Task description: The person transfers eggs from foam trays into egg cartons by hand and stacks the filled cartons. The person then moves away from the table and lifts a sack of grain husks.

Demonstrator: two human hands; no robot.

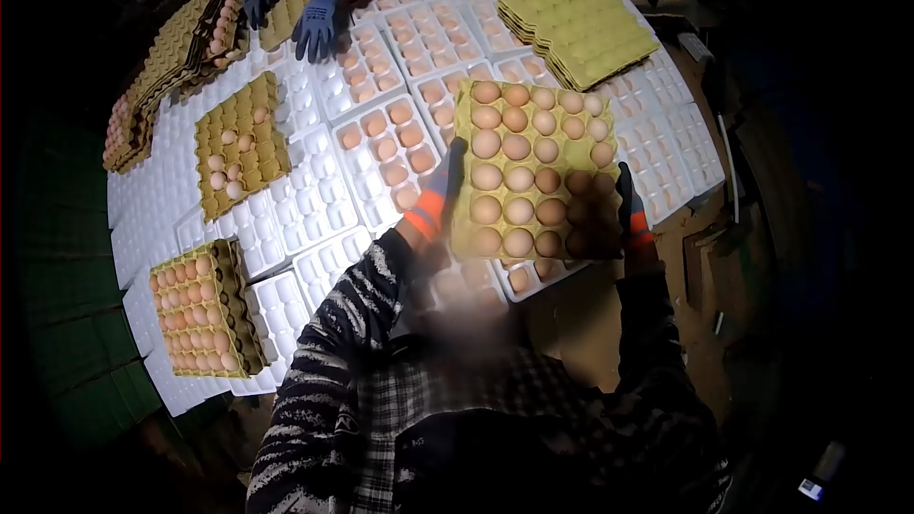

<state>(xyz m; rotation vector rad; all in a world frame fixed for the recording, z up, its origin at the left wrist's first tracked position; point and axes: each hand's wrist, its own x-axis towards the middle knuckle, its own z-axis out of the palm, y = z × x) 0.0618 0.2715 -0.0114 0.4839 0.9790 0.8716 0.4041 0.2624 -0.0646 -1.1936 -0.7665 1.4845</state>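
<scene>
A yellow egg tray (531, 192) full of brown eggs, apart from one vacant pocket at the right, is held up over the table by both my hands. My left hand (445, 181), in a dark glove with an orange cuff, grips its left edge. At the right edge is my right hand (630, 205), gloved the same way, its fingers partly hidden in shadow. Beneath the held tray lie white plastic trays (376, 148) with eggs in many of their pockets.
A stack of yellow trays (576, 24) stands at the back right. A partly filled tray (243, 145) lies left of centre, a full egg stack (195, 309) at the front left, more stacks (176, 48) behind. A co-worker's gloved hands (316, 24) are at the back.
</scene>
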